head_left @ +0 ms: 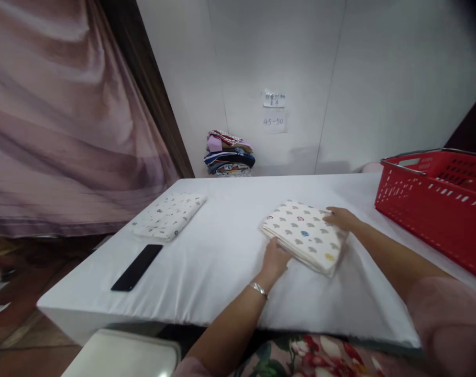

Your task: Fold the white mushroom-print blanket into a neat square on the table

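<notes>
A folded white cloth (302,230) printed with grey shapes and a few coloured motifs is in front of me at the right of the white-covered table. My left hand (275,260), with a silver bracelet at the wrist, grips its near left edge, the fingertips partly tucked under the layers. At the far right edge, my right hand (342,217) has its fingers closed on the same cloth. The cloth sits at a slant, its near edge showing several layers. Whether it is slightly lifted or resting flat I cannot tell.
Another folded white cloth (169,215) with small dark prints lies at the table's left, behind a black phone (137,267). A red plastic basket (430,204) stands on the right. Beyond the table's far edge is a stack of folded fabrics (229,157). A pale stool (123,356) is below.
</notes>
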Action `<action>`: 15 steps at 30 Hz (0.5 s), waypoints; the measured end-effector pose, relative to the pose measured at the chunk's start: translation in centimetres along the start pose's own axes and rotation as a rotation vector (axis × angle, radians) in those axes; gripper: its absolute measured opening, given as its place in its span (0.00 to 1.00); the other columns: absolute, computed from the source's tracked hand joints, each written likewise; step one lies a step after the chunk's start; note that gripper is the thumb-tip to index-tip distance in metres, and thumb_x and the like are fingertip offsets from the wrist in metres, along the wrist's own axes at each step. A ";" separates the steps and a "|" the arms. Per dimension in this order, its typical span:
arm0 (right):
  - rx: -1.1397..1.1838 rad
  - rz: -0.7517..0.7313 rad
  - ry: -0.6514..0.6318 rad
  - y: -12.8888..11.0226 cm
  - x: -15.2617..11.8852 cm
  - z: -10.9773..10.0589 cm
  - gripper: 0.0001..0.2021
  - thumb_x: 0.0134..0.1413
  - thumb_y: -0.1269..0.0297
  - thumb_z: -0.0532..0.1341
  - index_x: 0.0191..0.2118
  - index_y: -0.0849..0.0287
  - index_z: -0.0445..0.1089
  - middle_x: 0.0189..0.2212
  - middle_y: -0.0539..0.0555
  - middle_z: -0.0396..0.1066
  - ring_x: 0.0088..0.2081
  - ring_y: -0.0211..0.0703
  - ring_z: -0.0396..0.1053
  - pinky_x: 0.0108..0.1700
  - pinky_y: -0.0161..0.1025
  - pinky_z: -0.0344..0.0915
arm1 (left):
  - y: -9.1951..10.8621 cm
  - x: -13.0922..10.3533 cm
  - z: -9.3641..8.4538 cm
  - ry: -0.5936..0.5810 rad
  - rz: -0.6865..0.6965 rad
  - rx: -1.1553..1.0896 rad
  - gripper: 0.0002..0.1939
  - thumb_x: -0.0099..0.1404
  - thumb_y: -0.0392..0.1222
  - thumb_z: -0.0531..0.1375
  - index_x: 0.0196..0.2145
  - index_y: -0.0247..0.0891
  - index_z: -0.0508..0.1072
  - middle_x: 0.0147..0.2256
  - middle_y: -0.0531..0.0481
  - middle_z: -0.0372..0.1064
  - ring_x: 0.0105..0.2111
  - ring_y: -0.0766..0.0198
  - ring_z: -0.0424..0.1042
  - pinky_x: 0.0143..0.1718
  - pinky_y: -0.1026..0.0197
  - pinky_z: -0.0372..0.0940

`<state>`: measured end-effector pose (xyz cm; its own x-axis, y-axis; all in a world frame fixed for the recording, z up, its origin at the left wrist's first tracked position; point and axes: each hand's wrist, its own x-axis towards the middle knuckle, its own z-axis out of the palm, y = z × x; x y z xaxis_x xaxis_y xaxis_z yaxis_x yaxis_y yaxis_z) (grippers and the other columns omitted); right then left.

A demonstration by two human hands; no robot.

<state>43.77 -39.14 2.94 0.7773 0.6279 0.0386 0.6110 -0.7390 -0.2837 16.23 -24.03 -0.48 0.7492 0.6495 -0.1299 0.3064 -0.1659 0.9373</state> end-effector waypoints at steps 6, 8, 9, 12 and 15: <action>-0.037 -0.161 0.099 -2.8 -1.7 0.3 0.22 0.56 0.58 0.51 0.55 0.60 0.64 0.55 0.59 0.62 0.57 0.52 0.58 0.58 0.46 0.54 | 0.8 0.0 -2.7 0.226 0.291 0.220 0.13 0.61 0.42 0.55 0.44 0.39 0.68 0.42 0.47 0.65 0.34 0.66 0.67 0.41 0.59 0.65; -0.033 -0.269 0.091 -4.7 -3.6 1.5 0.24 0.58 0.54 0.48 0.56 0.58 0.63 0.57 0.59 0.60 0.58 0.51 0.55 0.58 0.48 0.52 | 1.9 1.9 -3.8 0.250 0.447 0.287 0.12 0.64 0.41 0.52 0.44 0.40 0.69 0.44 0.47 0.65 0.41 0.63 0.67 0.45 0.58 0.63; -0.045 -0.300 0.069 -5.4 -4.5 2.1 0.24 0.58 0.53 0.48 0.57 0.56 0.61 0.58 0.58 0.58 0.60 0.52 0.52 0.59 0.51 0.51 | 2.4 2.8 -4.0 0.239 0.525 0.334 0.12 0.65 0.41 0.52 0.44 0.41 0.69 0.46 0.47 0.65 0.46 0.62 0.65 0.49 0.57 0.62; -0.093 -0.326 -0.005 -6.4 -6.2 3.1 0.26 0.59 0.50 0.45 0.59 0.55 0.58 0.61 0.59 0.52 0.63 0.54 0.45 0.59 0.58 0.45 | 2.7 5.1 -3.3 0.130 0.674 0.526 0.13 0.66 0.41 0.51 0.46 0.41 0.68 0.52 0.46 0.63 0.54 0.59 0.59 0.55 0.52 0.56; -0.083 -0.311 -0.047 -6.0 -6.7 2.8 0.27 0.60 0.49 0.44 0.60 0.55 0.57 0.62 0.59 0.50 0.63 0.53 0.43 0.60 0.57 0.43 | 1.6 6.2 -2.2 0.024 0.672 0.646 0.15 0.67 0.42 0.48 0.48 0.40 0.68 0.54 0.45 0.63 0.56 0.58 0.58 0.56 0.50 0.55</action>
<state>34.51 -38.23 1.66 0.5446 0.8361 0.0662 0.8299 -0.5258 -0.1865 20.05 -18.61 0.92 0.8775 0.2813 0.3883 0.0854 -0.8886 0.4507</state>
